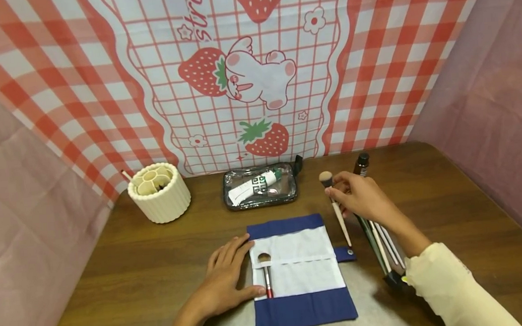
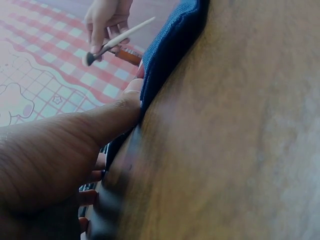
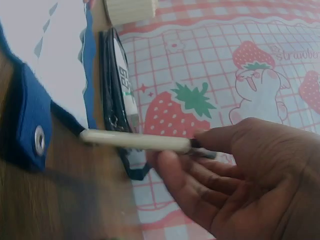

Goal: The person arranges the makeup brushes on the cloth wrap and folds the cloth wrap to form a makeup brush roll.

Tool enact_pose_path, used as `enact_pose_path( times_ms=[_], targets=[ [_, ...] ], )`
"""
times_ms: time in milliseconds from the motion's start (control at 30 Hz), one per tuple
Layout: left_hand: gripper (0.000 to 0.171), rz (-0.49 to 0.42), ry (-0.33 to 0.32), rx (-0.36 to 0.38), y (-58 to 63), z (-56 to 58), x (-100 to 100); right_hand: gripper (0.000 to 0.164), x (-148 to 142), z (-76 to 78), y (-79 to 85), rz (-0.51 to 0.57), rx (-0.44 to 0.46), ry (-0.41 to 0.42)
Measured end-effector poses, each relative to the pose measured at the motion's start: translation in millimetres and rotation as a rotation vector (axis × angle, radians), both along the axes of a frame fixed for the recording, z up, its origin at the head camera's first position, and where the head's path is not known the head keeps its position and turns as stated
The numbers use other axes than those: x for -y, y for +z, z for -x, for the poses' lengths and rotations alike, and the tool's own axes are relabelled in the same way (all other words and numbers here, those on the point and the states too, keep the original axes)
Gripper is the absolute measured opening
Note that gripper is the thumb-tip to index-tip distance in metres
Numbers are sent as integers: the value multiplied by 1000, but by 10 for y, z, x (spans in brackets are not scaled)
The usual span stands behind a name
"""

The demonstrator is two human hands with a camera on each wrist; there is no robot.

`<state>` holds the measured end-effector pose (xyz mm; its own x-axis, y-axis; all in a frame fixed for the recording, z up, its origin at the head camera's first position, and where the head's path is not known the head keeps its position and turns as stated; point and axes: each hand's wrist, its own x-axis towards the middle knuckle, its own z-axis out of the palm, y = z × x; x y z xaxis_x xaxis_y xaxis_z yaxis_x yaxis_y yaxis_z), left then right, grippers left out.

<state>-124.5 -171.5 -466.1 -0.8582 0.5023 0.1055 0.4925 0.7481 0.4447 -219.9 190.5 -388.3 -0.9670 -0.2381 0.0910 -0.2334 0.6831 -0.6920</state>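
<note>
An unfolded blue and white brush roll (image 1: 305,309) lies on the table, its snap tab (image 1: 345,253) pointing right. One makeup brush (image 1: 267,276) with a red handle end sits in its leftmost slot. My left hand (image 1: 223,279) rests along the roll's left edge, thumb on the lower flap near that brush. Above the tab, my right hand (image 1: 361,196) pinches a second makeup brush (image 1: 341,223) near its head, bristles up and pale handle slanting down. In the right wrist view, thumb and fingers grip this brush's dark ferrule end.
Several more brushes (image 1: 378,245) lie under the right forearm, beside a dark bottle (image 1: 361,164). Behind the roll is a clear pouch (image 1: 285,187) containing a white tube (image 1: 253,186). A cream ribbed holder (image 1: 161,203) stands at the back left. A strawberry-print cloth (image 1: 260,82) hangs behind.
</note>
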Motion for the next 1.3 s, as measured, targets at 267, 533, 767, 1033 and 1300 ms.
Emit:
enact_pose_path(
  times_ms=[267, 533, 767, 1033, 1300],
  targets=[
    [98, 5, -5, -5, -2, -4, 8, 50, 204, 80, -31, 214, 16, -5],
    [98, 4, -3, -15, 1, 4, 14, 52, 424, 121, -84, 386, 50, 23],
    [96, 2, -5, -5, -6, 12, 7, 48, 616, 112, -193, 534, 141, 93],
    [97, 5, 0, -9, -7, 6, 17, 44, 805, 102, -303, 620, 215, 172],
    [97, 0, -2, -3, -2, 9, 11, 43, 932, 82, -428, 601, 293, 217]
  ],
)
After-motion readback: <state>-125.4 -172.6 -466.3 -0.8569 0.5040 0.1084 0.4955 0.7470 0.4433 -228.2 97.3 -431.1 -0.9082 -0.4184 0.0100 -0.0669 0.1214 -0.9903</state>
